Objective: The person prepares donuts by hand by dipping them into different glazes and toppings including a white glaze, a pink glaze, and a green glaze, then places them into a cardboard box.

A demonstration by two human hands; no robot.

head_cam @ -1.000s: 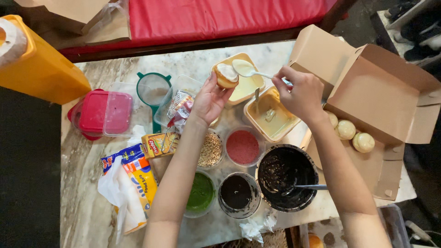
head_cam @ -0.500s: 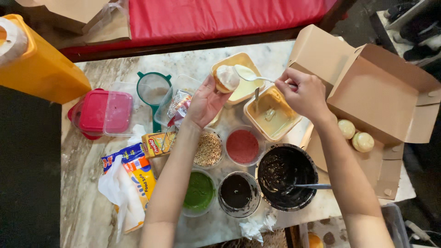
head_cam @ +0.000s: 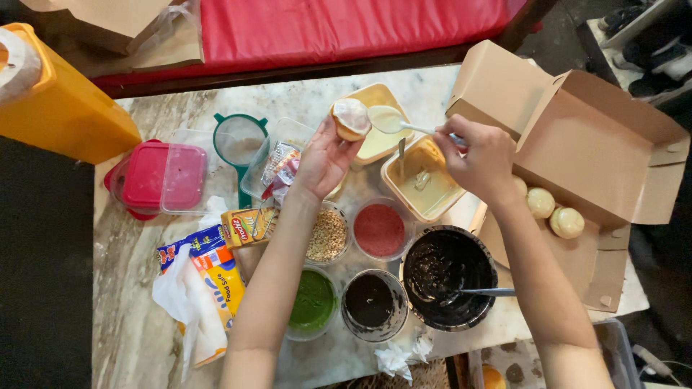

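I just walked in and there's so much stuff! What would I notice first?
The left hand holds up a small round shell while the right hand brings a spoon of pale cream beside it. Below sit a big black bowl and a green sauce cup.

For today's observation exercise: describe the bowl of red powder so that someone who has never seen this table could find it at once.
Start at the marble table and find the big black bowl with a spoon in it, near the front edge. The bowl of red powder sits just behind and left of it, beside a bowl of pale seeds. It is the only bowl there with a dry, brick-red filling.
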